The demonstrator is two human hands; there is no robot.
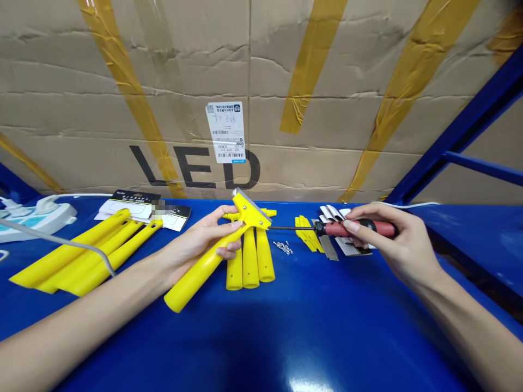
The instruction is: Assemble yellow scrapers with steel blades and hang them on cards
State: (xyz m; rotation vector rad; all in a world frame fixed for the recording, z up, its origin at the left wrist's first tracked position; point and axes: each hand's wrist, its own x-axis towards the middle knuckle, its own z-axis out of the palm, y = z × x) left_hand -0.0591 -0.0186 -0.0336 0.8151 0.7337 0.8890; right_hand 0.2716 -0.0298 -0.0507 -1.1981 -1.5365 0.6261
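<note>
Nearby, blue table: smooth, glossy, painted-looking, with a bright reflection toward the front.
Left hand: fingers clamped around a yellow scraper, lifted above the table and tilted, rounded butt toward the viewer; the shiny plastic handle ends in a flared head with a metallic edge strip and screws.
Right hand: fingers closed on the red-and-black grip of a screwdriver; its thin dark shaft runs sideways to the scraper's head, though whether the tip touches cannot be told.
Three yellow handles: tapered, round-ended, each with a small hole, lying side by side; the raised scraper and left hand partly hide their upper ends.
Small screws: silvery, loosely heaped beside those handles.
Flat yellow pieces: clustered near grey metal blades, with white-and-dark packets partly behind the right hand.
Yellow long-handled pieces: lying at the left, slotted ends beside black-and-white cards with tiny, unreadable print and a pixelated patch; a grey cable crosses over them.
Power strip: white, with plugs inserted.
Cardboard carton: creased, yellow-taped, printed "LED" in large black letters; its white label carries barcodes and small writing, mostly unreadable.
</note>
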